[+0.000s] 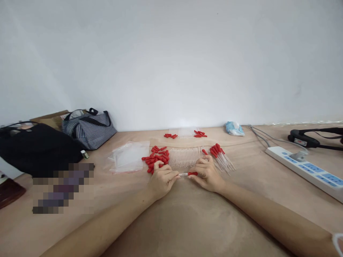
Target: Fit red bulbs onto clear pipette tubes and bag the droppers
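Note:
Low over the table, my left hand (164,179) pinches one end of a clear dropper tube (183,174). At the tube's other end, my right hand (208,175) is closed on a red rubber bulb (192,173). Tube and bulb lie in one line between the hands, and the bulb appears to be on the tube's end. Just behind my left hand is a pile of loose red bulbs (155,157). A row of clear tubes (183,157) lies beyond both hands. Droppers with red bulbs fitted (224,160) are fanned out behind my right hand.
Clear plastic bags (128,157) lie left of the bulbs. Near the wall are more tubes (185,133) and a blue packet (234,128). A power strip (305,169) and a black strapped device (308,139) sit right. Striped (89,130) and black bags (40,150) stand left.

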`<state>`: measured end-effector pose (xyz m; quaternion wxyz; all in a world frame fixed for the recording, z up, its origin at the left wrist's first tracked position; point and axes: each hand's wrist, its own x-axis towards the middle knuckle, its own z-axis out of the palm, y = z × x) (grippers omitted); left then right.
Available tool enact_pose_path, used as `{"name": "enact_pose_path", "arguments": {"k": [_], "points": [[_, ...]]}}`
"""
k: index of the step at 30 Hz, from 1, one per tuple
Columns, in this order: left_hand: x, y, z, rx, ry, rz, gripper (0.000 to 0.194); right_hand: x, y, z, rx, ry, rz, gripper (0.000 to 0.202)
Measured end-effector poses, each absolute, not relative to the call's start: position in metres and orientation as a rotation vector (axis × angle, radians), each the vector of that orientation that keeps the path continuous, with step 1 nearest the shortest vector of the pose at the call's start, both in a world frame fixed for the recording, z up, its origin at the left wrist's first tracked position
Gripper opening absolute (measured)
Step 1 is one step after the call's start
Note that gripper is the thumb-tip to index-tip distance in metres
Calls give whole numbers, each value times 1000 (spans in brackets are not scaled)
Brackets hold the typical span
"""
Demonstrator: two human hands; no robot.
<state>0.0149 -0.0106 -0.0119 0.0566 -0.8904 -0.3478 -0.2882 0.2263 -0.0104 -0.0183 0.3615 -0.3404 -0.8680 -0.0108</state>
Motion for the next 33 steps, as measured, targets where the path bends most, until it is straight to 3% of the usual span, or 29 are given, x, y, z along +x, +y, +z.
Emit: {"name": "enact_pose_path", "arguments": {"k": [4, 8, 13, 20, 27, 33], "points": [[14, -8, -12, -2707, -1119, -927, 25, 230, -3, -20, -884, -2164, 223, 18], [16, -5, -13, -2680, -1186, -1052, 27, 222, 1, -26, -908, -1802, 771, 37], [19, -7, -10, -2744, -1188, -1055, 23, 204, -1, -21, -815, -1558, 1070, 25], [18, -8, -9, -2786, -1252, -986, 28, 254, 37, 12, -1039, -1333, 807, 25], [20, -8, -10, -2778, -1256, -928, 15, 298, 53, 9, -1762, -1952, -13, 16], [20, -9, -9, -2758, -1290, -878, 10, 280, 49, -9, -2082, -1900, -97, 28]]}}
